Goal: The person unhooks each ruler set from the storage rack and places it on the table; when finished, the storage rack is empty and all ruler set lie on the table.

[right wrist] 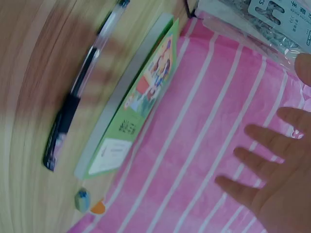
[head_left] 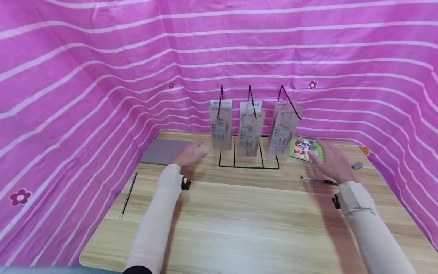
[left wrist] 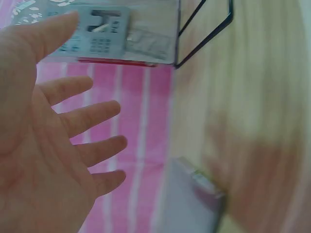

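Three clear packets [head_left: 251, 133] hang from the wire rack [head_left: 248, 167] between your hands, their long axes roughly upright. Your left hand [head_left: 189, 153] sits just left of the row and looks nearer to it; your right hand [head_left: 332, 160] is farther out on the right. You hold nothing, the fingers of both hands spread apart. The right wrist view shows you a code square [right wrist: 127, 127] and white label [right wrist: 110, 156] on the green book [right wrist: 141, 99]; the head view does not.
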A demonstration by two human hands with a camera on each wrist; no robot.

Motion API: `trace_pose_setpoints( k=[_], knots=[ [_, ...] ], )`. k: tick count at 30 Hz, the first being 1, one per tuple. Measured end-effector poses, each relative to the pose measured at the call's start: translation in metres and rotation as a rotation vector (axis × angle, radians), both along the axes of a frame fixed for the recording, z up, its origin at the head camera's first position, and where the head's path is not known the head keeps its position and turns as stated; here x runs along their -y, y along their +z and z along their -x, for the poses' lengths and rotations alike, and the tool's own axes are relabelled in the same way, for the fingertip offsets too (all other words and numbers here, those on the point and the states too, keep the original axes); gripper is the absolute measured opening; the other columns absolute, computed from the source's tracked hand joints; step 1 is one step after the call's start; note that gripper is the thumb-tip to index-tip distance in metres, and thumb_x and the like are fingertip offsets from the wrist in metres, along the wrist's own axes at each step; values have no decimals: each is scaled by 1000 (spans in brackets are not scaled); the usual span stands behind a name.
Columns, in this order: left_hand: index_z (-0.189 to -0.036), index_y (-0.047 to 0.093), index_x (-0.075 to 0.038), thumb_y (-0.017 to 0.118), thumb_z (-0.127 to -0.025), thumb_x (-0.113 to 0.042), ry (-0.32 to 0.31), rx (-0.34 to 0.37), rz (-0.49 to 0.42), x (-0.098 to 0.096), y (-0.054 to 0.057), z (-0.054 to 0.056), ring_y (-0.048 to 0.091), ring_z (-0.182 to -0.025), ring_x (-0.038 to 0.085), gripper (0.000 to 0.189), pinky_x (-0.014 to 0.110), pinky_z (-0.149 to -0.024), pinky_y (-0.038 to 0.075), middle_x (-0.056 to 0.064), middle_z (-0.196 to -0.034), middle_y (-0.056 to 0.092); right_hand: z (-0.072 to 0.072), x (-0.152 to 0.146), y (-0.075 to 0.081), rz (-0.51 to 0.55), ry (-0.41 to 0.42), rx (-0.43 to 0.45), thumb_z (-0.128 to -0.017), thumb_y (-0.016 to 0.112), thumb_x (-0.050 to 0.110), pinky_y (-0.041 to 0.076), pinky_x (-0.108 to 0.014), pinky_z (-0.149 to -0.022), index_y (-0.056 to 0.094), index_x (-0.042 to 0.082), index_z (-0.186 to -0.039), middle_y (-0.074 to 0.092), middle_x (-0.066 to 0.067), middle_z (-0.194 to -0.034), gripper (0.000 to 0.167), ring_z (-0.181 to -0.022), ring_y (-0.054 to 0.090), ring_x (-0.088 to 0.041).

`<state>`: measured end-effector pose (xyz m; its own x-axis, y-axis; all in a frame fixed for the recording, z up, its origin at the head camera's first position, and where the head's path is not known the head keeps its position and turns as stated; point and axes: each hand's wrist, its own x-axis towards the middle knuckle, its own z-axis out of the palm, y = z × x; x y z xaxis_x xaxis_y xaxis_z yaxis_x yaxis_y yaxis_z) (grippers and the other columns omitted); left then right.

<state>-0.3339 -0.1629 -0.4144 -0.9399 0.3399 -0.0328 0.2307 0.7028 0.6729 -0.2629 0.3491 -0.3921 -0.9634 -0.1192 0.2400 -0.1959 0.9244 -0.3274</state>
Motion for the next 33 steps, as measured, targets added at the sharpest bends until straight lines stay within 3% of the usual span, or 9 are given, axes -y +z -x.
trace_pose_setpoints(
  k=[4, 8, 12, 16, 19, 25, 33],
  knots=[
    [-156, 39, -18, 57, -101, -44, -19, 84, -46, -10, -20, 1, 39, -145, 35, 62, 57, -118, 30, 11, -160, 39, 2, 6, -1, 96, 55, 10, -105, 50, 40, 30, -73, -107, 36, -2, -153, 41, -35, -149, 65, -135, 37, -57],
    [-152, 45, -15, 58, -102, -37, -52, 108, -57, -24, -42, 8, 45, -141, 37, 56, 55, -117, 34, 14, -156, 44, 6, 12, -4, 173, 109, -20, -105, 54, 31, 33, -71, -106, 43, -4, -148, 45, -35, -146, 57, -134, 40, -55],
    [-150, 49, -14, 60, -102, -35, -60, 91, -53, -35, -62, 17, 27, -151, 38, 54, 55, -122, 22, 13, -159, 40, 12, 18, -8, 211, 158, -98, -103, 59, 25, 36, -70, -104, 50, -4, -143, 51, -33, -142, 50, -131, 45, -53],
    [-148, 52, -16, 63, -99, -37, -36, 78, -64, -42, -76, 23, 8, -154, 41, 54, 63, -122, 8, 15, -164, 29, 16, 25, -10, 228, 173, -96, -103, 59, 27, 36, -70, -104, 51, -3, -143, 51, -31, -143, 51, -133, 45, -51],
    [-145, 55, -17, 66, -97, -38, -10, 67, -79, -45, -84, 26, 3, -154, 43, 54, 64, -121, 3, 17, -164, 25, 16, 28, -10, 226, 156, -64, -104, 58, 31, 34, -71, -105, 49, -2, -145, 48, -32, -145, 54, -134, 42, -52],
    [-141, 60, -15, 67, -96, -36, 27, 0, -61, -49, -93, 29, 3, -154, 44, 49, 55, -124, -4, 18, -163, 27, 16, 31, -13, 221, 118, -30, -104, 58, 28, 32, -72, -106, 47, -2, -147, 46, -33, -147, 54, -136, 39, -53],
    [-133, 66, -11, 69, -95, -30, 86, -68, -54, -59, -90, 25, 11, -153, 44, 42, 55, -125, -1, 20, -160, 32, 24, 35, -20, 294, 177, -160, -102, 61, 18, 42, -68, -99, 54, -2, -141, 55, -27, -141, 45, -131, 48, -48]
  ],
)
